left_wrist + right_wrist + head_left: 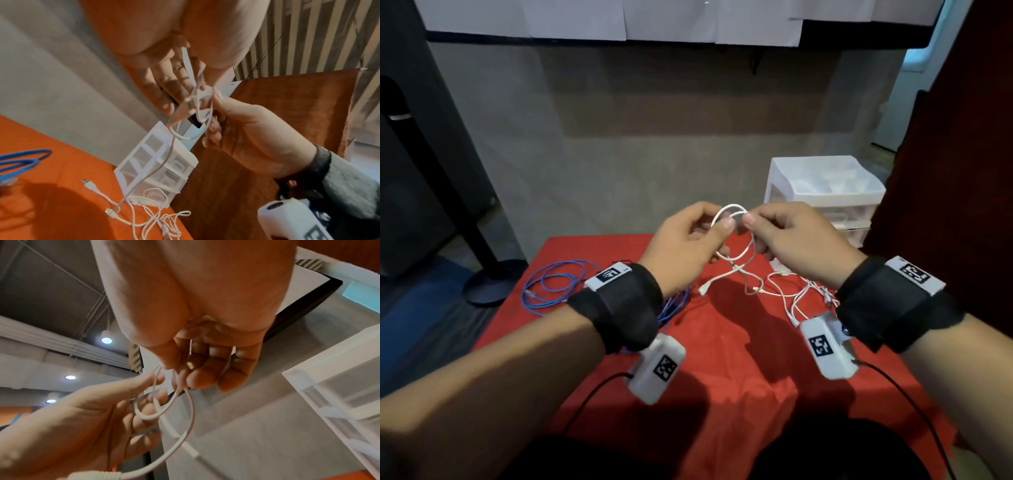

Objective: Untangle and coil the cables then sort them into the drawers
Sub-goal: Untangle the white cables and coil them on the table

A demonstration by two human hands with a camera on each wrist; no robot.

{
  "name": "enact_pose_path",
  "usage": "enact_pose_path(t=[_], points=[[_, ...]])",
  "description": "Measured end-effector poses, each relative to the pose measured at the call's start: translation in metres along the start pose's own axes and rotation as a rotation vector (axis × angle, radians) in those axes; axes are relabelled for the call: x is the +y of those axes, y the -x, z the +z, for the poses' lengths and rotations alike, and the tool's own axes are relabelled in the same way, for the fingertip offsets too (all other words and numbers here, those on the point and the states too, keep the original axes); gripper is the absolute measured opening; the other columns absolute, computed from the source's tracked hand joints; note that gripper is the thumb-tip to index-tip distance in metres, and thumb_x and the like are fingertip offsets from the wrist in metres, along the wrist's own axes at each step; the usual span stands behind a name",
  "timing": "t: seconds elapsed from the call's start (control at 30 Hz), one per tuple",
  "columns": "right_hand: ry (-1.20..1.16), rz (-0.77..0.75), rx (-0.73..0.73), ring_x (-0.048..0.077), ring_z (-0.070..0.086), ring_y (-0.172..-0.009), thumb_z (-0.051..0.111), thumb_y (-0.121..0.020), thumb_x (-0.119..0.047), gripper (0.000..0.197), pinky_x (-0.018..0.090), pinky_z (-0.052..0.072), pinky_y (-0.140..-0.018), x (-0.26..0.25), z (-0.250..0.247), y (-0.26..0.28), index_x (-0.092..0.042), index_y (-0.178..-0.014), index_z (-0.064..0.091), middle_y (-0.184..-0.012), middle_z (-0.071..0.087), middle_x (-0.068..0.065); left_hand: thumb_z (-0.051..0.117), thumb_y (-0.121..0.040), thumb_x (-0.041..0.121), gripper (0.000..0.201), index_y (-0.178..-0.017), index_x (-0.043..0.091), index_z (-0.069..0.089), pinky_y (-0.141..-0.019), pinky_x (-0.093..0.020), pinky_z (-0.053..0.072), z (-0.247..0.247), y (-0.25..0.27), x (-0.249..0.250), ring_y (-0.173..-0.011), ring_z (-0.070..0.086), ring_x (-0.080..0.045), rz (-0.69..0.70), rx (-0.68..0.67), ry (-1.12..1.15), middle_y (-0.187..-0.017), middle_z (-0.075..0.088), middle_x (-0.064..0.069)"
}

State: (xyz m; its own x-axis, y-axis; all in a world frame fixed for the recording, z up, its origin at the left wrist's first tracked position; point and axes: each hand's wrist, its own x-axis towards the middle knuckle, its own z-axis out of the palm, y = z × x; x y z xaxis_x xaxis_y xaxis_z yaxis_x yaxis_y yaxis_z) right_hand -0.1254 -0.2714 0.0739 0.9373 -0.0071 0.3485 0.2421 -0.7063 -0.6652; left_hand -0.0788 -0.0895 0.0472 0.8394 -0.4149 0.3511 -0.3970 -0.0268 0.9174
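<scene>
- Red cloth-covered table (739,359): nearest surface, filling the 6 o'clock portion of the head view.
- Tangle of thin white cables (801,294): lies on the red cloth at about 4 o'clock from the raised hands, just in front of the drawer unit; one white connector end (703,290) rests on the cloth below the hands.
- Loose blue cable (551,284): lies in open loops on the cloth at 8 o'clock from the hands, partly hidden by the left wrist strap.
- Left hand (685,246): raised above the table; thumb and forefinger pinch the white cable loop (736,236), remaining fingers curled loosely behind it.
- Right hand (791,236): raised, close beside the left; thumb and forefinger pinch the same loop at its top, other fingers curled around the strand.
- White cable loop: held in the air between both hands, roughly two turns; its tail hangs down to the tangle on the cloth.
- White translucent plastic drawer unit (825,185): stands at 2 o'clock from the hands, at the far right edge of the table; drawers appear closed.
- Grey wall (654,120): behind the table at 12 o'clock.
</scene>
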Motion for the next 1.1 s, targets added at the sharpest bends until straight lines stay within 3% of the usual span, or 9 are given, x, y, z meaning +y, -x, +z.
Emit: enact_pose_path(t=[0.17, 0.3, 0.37, 0.5, 0.6, 0.67, 0.9, 1.0, 1.1], points=[[0.103, -0.018, 0.176, 0.023, 0.059, -0.065, 0.054, -0.102, -0.039, 0.034, 0.042, 0.053, -0.068, 0.006, -0.005, 0.011, -0.015, -0.082, 0.069, -0.066, 0.062, 0.007, 0.059, -0.101, 0.025, 0.017, -0.090, 0.013, 0.065, -0.063, -0.028, 0.057, -0.004, 0.004, 0.000, -0.068, 0.063, -0.009, -0.165, 0.101, 0.061, -0.083, 0.071, -0.003], [-0.084, 0.118, 0.364, 0.014, 0.053, -0.055, 0.055, -0.096, -0.033, 0.037, 0.031, 0.046, -0.058, 0.018, -0.020, 0.015, -0.006, -0.075, 0.069, -0.061, 0.064, 0.006, 0.057, -0.099, 0.017, 0.011, -0.089, 0.017, 0.061, -0.067, -0.031, 0.059, -0.021, 0.008, 0.000, -0.064, 0.059, -0.008, -0.336, 0.277, 0.262, -0.078, 0.065, -0.001], [-0.165, 0.211, 0.400, 0.014, 0.051, -0.056, 0.056, -0.089, -0.029, 0.035, 0.036, 0.045, -0.057, 0.026, -0.019, 0.018, -0.002, -0.070, 0.067, -0.067, 0.068, 0.013, 0.056, -0.096, 0.014, 0.011, -0.085, 0.016, 0.060, -0.067, -0.033, 0.060, -0.025, 0.011, 0.003, -0.063, 0.056, -0.008, -0.323, 0.365, 0.276, -0.075, 0.062, 0.000], [-0.380, 0.377, 0.436, 0.016, 0.046, -0.055, 0.058, -0.085, -0.022, 0.027, 0.030, 0.040, -0.056, 0.038, -0.017, 0.024, -0.012, -0.062, 0.068, -0.054, 0.055, -0.002, 0.053, -0.095, 0.012, 0.017, -0.079, 0.016, 0.059, -0.061, -0.028, 0.059, -0.024, 0.015, 0.017, -0.056, 0.052, -0.005, -0.230, 0.465, 0.317, -0.074, 0.059, 0.000], [-0.465, 0.401, 0.480, 0.014, 0.042, -0.046, 0.057, -0.087, -0.016, 0.023, 0.021, 0.037, -0.045, 0.045, -0.025, 0.026, 0.000, -0.072, 0.065, -0.055, 0.047, 0.006, 0.053, -0.094, 0.014, 0.015, -0.080, 0.018, 0.057, -0.056, -0.024, 0.055, -0.024, 0.017, 0.020, -0.054, 0.049, -0.005, -0.201, 0.534, 0.339, -0.081, 0.061, 0.001], [-0.562, 0.432, 0.518, 0.008, 0.041, -0.038, 0.055, -0.089, -0.012, 0.018, 0.018, 0.034, -0.041, 0.046, -0.030, 0.025, -0.004, -0.075, 0.062, -0.049, 0.045, 0.000, 0.053, -0.094, 0.015, 0.014, -0.081, 0.020, 0.055, -0.055, -0.022, 0.052, -0.023, 0.018, 0.023, -0.056, 0.048, -0.005, -0.178, 0.559, 0.377, -0.086, 0.063, 0.004], [-0.694, 0.562, 0.542, 0.009, 0.033, -0.045, 0.055, -0.087, -0.016, 0.012, 0.027, 0.030, -0.049, 0.071, -0.044, 0.024, -0.015, -0.077, 0.060, -0.056, 0.039, -0.004, 0.052, -0.096, 0.017, 0.012, -0.084, 0.019, 0.055, -0.053, -0.022, 0.051, -0.020, 0.020, 0.014, -0.055, 0.047, -0.004, -0.231, 0.492, 0.390, -0.094, 0.063, 0.002], [-0.559, 0.501, 0.468, 0.011, 0.035, -0.048, 0.056, -0.089, -0.015, 0.018, 0.026, 0.030, -0.047, 0.077, -0.055, 0.026, -0.016, -0.072, 0.061, -0.059, 0.041, 0.000, 0.052, -0.096, 0.016, 0.010, -0.093, 0.012, 0.061, -0.052, -0.022, 0.052, -0.018, 0.024, 0.003, -0.053, 0.048, -0.003, -0.305, 0.394, 0.274, -0.092, 0.060, -0.001], [-0.319, 0.361, 0.365, 0.015, 0.041, -0.050, 0.056, -0.087, -0.014, 0.019, 0.027, 0.033, -0.049, 0.068, -0.075, 0.022, -0.014, -0.070, 0.065, -0.061, 0.047, 0.006, 0.053, -0.095, 0.014, 0.016, -0.079, 0.014, 0.057, -0.054, -0.026, 0.053, -0.011, 0.017, 0.005, -0.056, 0.053, -0.008, -0.286, 0.257, 0.145, -0.089, 0.062, -0.006]])
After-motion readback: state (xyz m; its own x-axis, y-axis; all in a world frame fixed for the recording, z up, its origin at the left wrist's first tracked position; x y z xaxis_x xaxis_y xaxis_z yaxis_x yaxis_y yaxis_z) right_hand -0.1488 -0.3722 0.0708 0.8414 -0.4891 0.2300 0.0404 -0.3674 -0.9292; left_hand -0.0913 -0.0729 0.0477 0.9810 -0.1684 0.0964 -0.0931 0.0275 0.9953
